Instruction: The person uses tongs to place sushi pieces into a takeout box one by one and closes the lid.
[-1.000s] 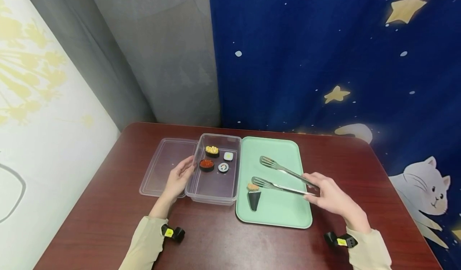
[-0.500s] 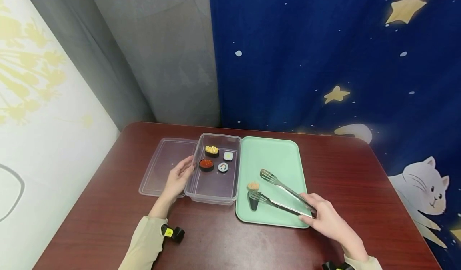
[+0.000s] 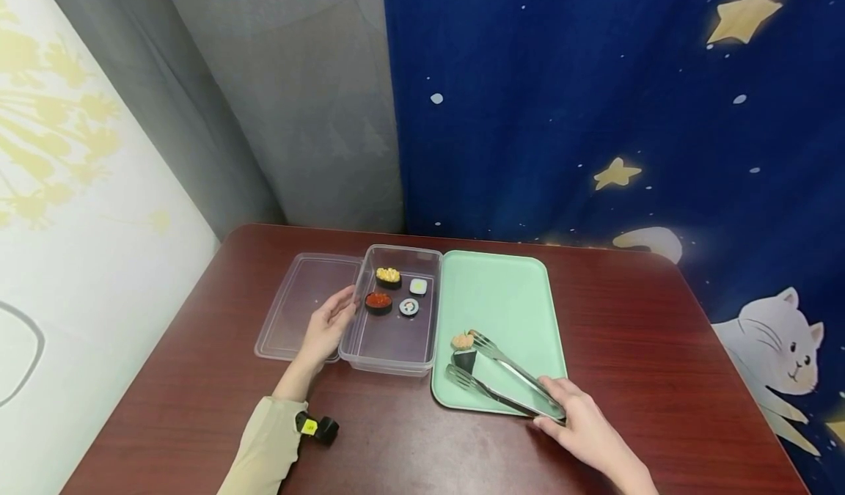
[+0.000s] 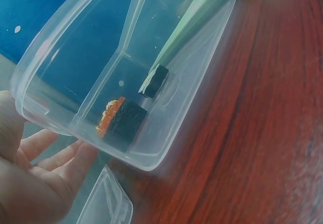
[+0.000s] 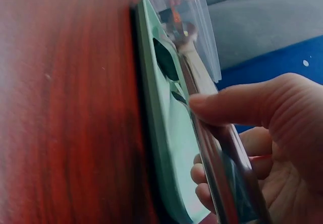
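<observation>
My right hand holds metal serving tongs between thumb and fingers, over the near part of the green tray. The tong arms stand apart, their slotted tips on either side of a sushi hand roll with a dark wrap and tan top. In the right wrist view, the thumb presses along one tong arm. My left hand rests its extended fingers against the left side of a clear plastic container. Inside are red-topped sushi, yellow-topped sushi and two small rolls.
A clear lid lies flat left of the container, partly beneath its edge and my left hand. Container and tray stand side by side on the brown wooden table. Behind the table hang a grey curtain and a blue one.
My right hand has moved the tongs nearer and to the left, from above the hand roll to around it. The left hand and container have stayed put.
</observation>
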{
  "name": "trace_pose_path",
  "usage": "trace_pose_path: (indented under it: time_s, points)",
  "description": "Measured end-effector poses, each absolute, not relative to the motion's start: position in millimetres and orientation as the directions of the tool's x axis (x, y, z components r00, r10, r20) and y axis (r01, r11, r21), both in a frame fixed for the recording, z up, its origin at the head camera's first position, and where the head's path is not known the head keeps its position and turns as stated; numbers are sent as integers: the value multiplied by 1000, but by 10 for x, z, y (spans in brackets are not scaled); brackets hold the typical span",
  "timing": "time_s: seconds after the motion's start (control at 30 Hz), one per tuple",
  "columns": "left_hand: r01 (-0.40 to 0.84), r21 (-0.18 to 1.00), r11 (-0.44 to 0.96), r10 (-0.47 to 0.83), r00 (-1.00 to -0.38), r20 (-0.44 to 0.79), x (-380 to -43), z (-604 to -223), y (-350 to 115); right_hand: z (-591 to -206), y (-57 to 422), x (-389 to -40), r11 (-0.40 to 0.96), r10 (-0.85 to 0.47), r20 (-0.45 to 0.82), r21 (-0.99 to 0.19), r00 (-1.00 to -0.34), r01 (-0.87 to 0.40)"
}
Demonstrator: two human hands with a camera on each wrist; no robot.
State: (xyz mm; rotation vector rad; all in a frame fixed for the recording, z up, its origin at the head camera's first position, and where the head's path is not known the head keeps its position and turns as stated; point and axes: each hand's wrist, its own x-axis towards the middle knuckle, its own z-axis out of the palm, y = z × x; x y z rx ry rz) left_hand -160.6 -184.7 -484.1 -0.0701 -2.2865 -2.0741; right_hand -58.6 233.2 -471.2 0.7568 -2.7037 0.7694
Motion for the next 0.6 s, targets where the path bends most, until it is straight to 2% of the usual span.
trace_pose_path:
  time_s: [0.3, 0.6]
  points:
    - [59, 994, 88, -1, -998, 60, -1606, -4831, -1843, -4735, 2195, -459, 781, -390, 418, -322, -821, -535]
    - [48, 996, 80, -7, -999, 48, -1620, -4842, -1843, -4737, 2078, -391, 799, -374, 415, -310, -829, -516]
